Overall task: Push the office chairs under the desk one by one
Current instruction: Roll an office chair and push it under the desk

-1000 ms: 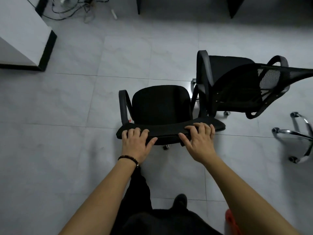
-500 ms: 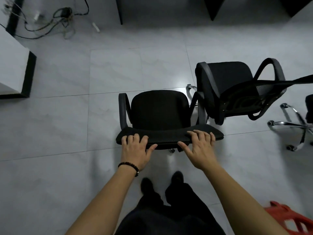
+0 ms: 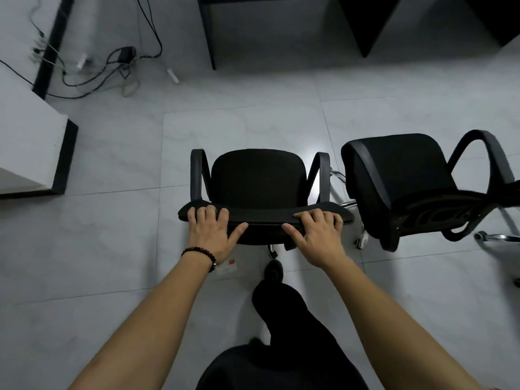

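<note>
A black office chair with two armrests stands on the tiled floor straight ahead of me, its seat facing away. My left hand grips the left part of its backrest top, fingers curled over the edge and thumb below. My right hand grips the right part of the same edge in the same way. A second black chair with a mesh back stands just to the right, turned at an angle. The dark legs of the desk rise at the top of the view, with floor between them and the chair.
A white cabinet with a black edge stands at the left. Tangled cables and a power adapter lie on the floor at the upper left. A chrome chair base shows at the right edge. My dark-trousered leg and shoe are below the chair.
The chair I hold has rolled forward toward the desk legs, and I have stepped after it. The second chair now sits beside it on the right; both hands keep their grip.
</note>
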A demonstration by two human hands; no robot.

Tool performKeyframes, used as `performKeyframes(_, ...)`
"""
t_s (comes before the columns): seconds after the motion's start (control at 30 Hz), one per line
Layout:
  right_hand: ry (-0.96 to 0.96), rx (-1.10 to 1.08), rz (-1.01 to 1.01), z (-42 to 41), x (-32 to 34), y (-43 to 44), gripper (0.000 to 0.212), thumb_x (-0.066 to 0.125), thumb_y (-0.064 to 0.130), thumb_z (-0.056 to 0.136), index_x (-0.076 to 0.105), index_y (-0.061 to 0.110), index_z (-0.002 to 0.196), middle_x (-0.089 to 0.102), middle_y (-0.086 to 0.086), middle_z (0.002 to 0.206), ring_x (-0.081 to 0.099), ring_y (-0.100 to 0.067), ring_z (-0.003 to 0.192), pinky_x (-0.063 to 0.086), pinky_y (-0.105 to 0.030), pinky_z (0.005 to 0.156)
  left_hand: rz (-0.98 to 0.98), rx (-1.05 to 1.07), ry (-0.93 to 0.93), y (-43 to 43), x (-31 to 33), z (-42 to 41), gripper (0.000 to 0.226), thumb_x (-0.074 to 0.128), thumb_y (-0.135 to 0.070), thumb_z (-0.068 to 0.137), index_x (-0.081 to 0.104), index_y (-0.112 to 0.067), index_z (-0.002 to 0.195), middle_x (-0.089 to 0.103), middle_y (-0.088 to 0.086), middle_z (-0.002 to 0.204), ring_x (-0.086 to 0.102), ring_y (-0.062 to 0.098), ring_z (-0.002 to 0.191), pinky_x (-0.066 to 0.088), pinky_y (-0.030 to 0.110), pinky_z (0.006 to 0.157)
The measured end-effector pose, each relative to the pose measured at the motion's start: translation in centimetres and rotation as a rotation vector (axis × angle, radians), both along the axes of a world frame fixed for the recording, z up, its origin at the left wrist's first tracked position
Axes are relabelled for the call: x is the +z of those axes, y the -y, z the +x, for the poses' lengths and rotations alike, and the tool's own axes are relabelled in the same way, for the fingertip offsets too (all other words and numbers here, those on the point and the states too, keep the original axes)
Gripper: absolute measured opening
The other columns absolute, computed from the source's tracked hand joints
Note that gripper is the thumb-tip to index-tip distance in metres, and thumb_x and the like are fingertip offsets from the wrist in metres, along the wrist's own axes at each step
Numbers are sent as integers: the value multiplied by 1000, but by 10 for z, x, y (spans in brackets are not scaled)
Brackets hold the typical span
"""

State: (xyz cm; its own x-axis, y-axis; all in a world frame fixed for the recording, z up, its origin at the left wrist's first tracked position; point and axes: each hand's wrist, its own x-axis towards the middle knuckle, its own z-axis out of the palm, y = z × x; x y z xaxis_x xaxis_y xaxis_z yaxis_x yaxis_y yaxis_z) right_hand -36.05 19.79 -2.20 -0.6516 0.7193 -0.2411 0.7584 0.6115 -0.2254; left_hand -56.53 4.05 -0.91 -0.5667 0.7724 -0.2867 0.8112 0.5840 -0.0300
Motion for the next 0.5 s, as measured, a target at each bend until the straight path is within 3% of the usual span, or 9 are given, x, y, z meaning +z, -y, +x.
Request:
performKeyframes(0.13, -26, 28, 10, -57, -2, -44, 67, 19, 77, 88, 55, 34, 125, 54, 2, 118, 41, -23, 120, 13, -42, 109, -48, 40, -2, -42, 0, -52, 80, -2, -72, 84, 48, -21, 120, 52, 9, 116, 44, 29, 111, 20, 53, 108)
performKeyframes(0.3, 4, 120, -14, -138, 3, -116, 67, 21, 77, 89, 53, 34, 128, 54, -1, 122, 42, -25, 122, 14, -42, 111, -129, 181, 52, -98, 8, -113, 71, 9, -70, 87, 43, -24, 129, 45, 9, 128, 35, 29, 124, 6, 69, 107)
performKeyframes(0.5, 29, 180, -34, -220, 4, -173, 68, 18, 76, 89, 52, 32, 128, 53, -1, 122, 42, -26, 122, 15, -44, 112, -153, 222, 54, -145, 7, -189, 71, 9, -69, 86, 44, -23, 127, 45, 10, 127, 36, 30, 124, 7, 71, 106)
